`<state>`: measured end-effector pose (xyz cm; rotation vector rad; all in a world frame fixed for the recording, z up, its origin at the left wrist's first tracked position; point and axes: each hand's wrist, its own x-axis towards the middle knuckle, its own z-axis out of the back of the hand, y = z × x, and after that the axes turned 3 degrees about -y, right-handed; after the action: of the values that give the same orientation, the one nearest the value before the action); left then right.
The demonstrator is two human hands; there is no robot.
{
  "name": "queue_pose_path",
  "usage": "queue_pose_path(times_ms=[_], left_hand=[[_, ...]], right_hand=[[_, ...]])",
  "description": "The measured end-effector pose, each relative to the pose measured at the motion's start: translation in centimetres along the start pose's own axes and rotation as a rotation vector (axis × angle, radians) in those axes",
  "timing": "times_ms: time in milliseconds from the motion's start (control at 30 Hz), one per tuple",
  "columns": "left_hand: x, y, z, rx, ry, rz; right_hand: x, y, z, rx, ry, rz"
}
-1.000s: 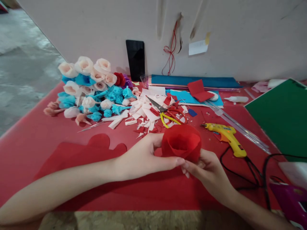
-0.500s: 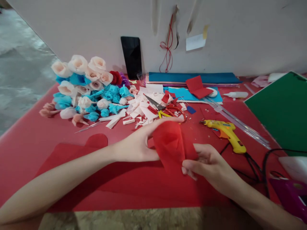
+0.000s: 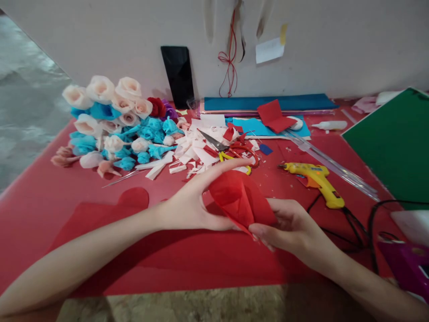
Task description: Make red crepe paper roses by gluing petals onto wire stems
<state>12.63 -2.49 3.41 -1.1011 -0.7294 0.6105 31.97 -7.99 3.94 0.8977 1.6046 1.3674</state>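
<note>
A red paper flower (image 3: 234,197), cupped and open at the top, is held between both hands above the front of the table. My left hand (image 3: 194,201) curves round its left side, with the fingers behind the paper and the thumb below it. My right hand (image 3: 284,226) pinches the lower right edge of the flower between thumb and fingers. Beneath the hands lies a large sheet of red paper (image 3: 161,259). Just behind are scissors (image 3: 217,143) on white and red paper scraps (image 3: 194,150).
Finished white and blue paper flowers (image 3: 114,120) are heaped at the back left. A yellow glue gun (image 3: 318,179) lies right, its cable beside my right forearm. A black phone (image 3: 177,76) leans on the wall; a green board (image 3: 392,147) stands right.
The red flower has tilted and its loose front paper is now drawn in around the lower edge. My left thumb has moved right beneath it. The view has shifted slightly.
</note>
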Motion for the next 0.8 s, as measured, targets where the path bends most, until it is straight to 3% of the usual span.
queue_pose_path(times_ms=[267, 533, 800], left_hand=[[-0.1, 0.1, -0.2, -0.020, -0.058, 0.026], [0.0, 0.7, -0.3, -0.047, -0.023, 0.023], [0.2, 1.1, -0.3, -0.043, -0.041, -0.056]], right_hand=[[-0.3, -0.1, -0.1, -0.155, -0.067, 0.089], [0.0, 0.1, 0.0, -0.482, -0.167, 0.085], [0.1, -0.4, 0.4, -0.413, -0.115, 0.151]])
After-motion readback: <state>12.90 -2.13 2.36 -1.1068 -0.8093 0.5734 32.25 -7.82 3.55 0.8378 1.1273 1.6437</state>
